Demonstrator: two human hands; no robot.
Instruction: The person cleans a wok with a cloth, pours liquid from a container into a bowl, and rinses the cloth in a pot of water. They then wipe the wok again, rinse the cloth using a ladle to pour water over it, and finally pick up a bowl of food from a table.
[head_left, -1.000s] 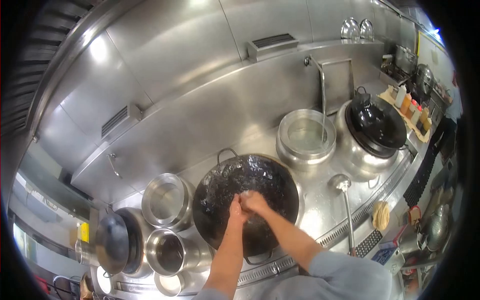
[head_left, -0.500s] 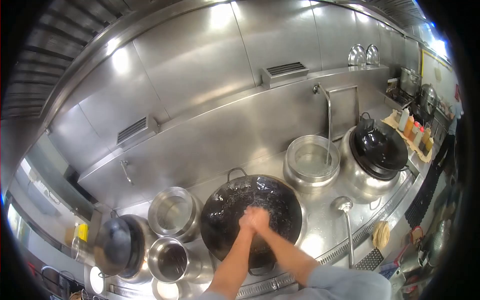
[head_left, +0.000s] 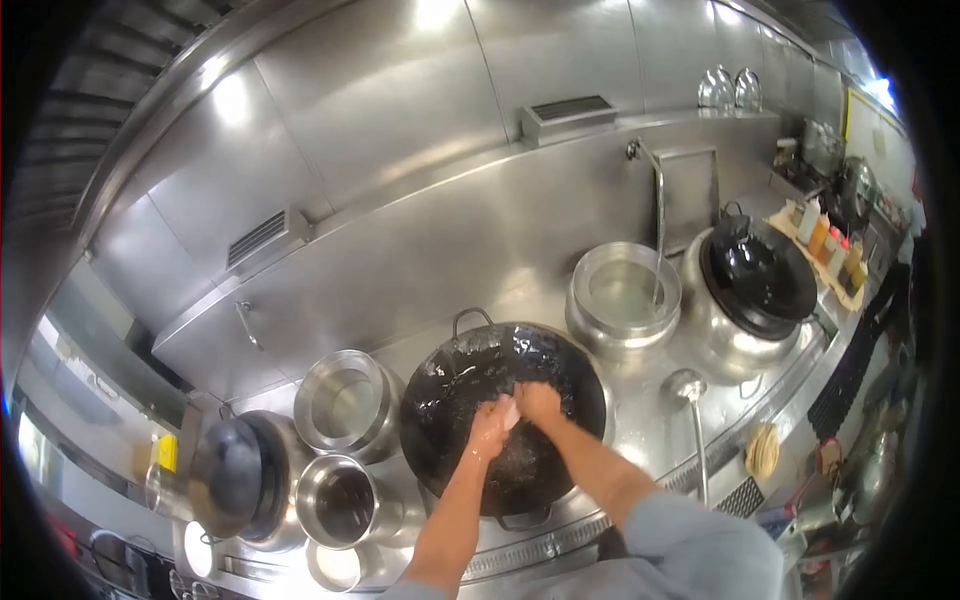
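Note:
Both hands are over a large black wok (head_left: 440,395) with shiny liquid inside. My left hand (head_left: 491,428) is closed, fingers curled, at the middle of the wok. Close beside it on the right, my right hand (head_left: 541,402) is also closed. A small pale, wet-looking piece (head_left: 512,413) shows between the two hands; its kind cannot be made out. Drops shine on my left wrist. The fingertips are mostly hidden by the hands themselves.
A pot of water (head_left: 628,295) stands behind right under a tap (head_left: 659,210). Another black wok (head_left: 790,285) sits at far right. A ladle (head_left: 690,395) lies to the right. Metal pots (head_left: 340,400) and a tilted wok (head_left: 222,480) stand left; sauce bottles (head_left: 820,236) stand at the far right.
My hands, clasped together before, have moved slightly apart, and a pale piece now shows between them. The whole view has shifted a little, with the wok sitting higher in it.

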